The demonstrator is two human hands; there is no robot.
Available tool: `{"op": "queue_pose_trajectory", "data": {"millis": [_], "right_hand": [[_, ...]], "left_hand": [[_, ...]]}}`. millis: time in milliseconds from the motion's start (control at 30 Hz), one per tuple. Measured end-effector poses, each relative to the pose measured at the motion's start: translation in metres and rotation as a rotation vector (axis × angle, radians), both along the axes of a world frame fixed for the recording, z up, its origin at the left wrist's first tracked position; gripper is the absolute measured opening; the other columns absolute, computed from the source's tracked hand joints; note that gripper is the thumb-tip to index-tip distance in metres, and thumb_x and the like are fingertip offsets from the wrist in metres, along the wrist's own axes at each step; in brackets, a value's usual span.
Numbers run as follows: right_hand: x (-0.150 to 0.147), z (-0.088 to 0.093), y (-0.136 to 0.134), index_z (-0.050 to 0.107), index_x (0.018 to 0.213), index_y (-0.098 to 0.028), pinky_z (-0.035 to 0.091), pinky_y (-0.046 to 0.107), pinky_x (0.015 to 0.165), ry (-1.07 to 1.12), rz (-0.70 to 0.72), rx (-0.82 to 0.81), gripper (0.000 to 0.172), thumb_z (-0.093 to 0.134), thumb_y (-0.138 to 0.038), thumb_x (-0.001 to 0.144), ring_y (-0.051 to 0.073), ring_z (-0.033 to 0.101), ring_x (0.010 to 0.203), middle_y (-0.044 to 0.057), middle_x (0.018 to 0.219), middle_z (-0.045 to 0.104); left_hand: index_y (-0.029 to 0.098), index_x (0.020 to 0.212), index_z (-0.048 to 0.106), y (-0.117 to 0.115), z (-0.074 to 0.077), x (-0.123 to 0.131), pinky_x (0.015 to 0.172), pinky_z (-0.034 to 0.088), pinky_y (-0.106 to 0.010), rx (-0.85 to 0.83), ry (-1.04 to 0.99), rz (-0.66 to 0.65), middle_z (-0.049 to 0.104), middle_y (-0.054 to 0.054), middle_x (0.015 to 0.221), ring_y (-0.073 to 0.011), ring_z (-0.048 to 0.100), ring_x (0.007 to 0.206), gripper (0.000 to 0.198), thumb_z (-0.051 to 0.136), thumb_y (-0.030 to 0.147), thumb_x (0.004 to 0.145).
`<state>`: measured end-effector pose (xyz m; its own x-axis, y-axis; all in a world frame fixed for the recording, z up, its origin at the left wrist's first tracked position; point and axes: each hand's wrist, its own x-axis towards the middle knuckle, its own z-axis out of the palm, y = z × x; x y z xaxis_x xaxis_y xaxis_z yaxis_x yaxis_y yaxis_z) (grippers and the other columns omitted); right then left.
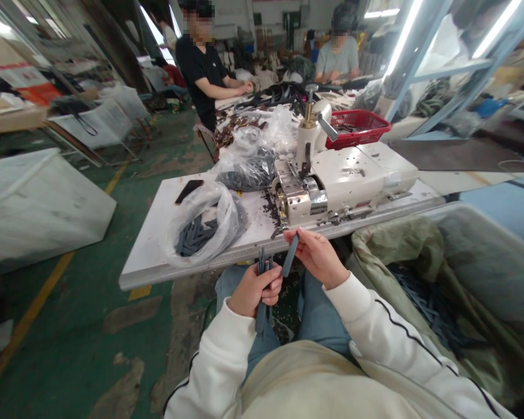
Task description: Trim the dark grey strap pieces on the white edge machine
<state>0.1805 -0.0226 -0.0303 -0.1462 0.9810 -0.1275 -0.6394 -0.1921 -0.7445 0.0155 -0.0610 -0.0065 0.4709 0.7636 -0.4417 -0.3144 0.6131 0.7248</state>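
My left hand [254,291] is closed around a bundle of thin blue-grey strips [261,320], which stick out above and below the fist. Between the fingers of my right hand [318,256] is a single blue-grey strip [290,257], tilted, its lower end close to the left fingers. Both hands are over my lap, just before the table's front edge. Beyond them stands a white machine [353,174] with a metal roller head, dark scraps scattered around it. To the left, an open clear plastic bag [231,218] holds more such strips.
A dark phone-like slab [189,191] lies on the white table [146,233]. Behind the machine sits a red basket [362,137]. At my right is a cloth-lined bin [369,244] with many strips; a white bin [48,203] stands left. Two people work at the far table.
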Motion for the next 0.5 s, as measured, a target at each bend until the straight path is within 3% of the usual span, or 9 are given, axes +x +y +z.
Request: {"op": "queue_pose_trajectory", "data": {"millis": [67,233,433,500], "right_hand": [[-0.003,-0.001,-0.003,0.072,0.079,-0.02,0.048,0.027,0.079,0.02,0.037,0.042,0.019,0.07,-0.039,0.079,0.014,0.064,0.081,0.003,0.085,0.072],[-0.013,-0.001,-0.008,0.071,0.075,-0.019,0.046,0.026,0.076,-0.049,-0.083,0.116,0.021,0.07,-0.039,0.079,0.013,0.061,0.073,0.002,0.074,0.068],[-0.017,-0.002,-0.007,0.063,0.071,-0.021,0.046,0.023,0.073,0.131,0.006,0.062,0.021,0.071,-0.038,0.079,0.012,0.059,0.081,-0.001,0.082,0.066],[-0.018,-0.003,-0.01,0.062,0.074,-0.021,0.047,0.024,0.074,0.15,0.057,0.033,0.022,0.068,-0.042,0.081,0.012,0.06,0.082,0.0,0.089,0.067]], "left_hand": [[0.016,0.075,0.051,0.001,-0.001,0.001,0.033,0.018,-0.012,-0.001,0.019,-0.006,0.042,0.01,0.048,0.0008,0.022,0.034,0.036,0.078,0.038,0.066],[0.014,0.08,0.056,0.002,-0.005,0.003,0.034,0.02,-0.014,0.049,0.051,-0.003,0.043,0.008,0.05,0.0005,0.023,0.035,0.042,0.075,0.049,0.067],[0.013,0.078,0.058,0.0,-0.007,0.005,0.033,0.019,-0.016,0.027,0.034,-0.168,0.039,0.01,0.044,-0.0007,0.025,0.032,0.038,0.076,0.045,0.067],[0.015,0.073,0.056,-0.002,-0.007,0.006,0.032,0.018,-0.016,0.042,0.054,-0.125,0.038,0.01,0.04,-0.0011,0.025,0.031,0.036,0.079,0.041,0.064]]}}
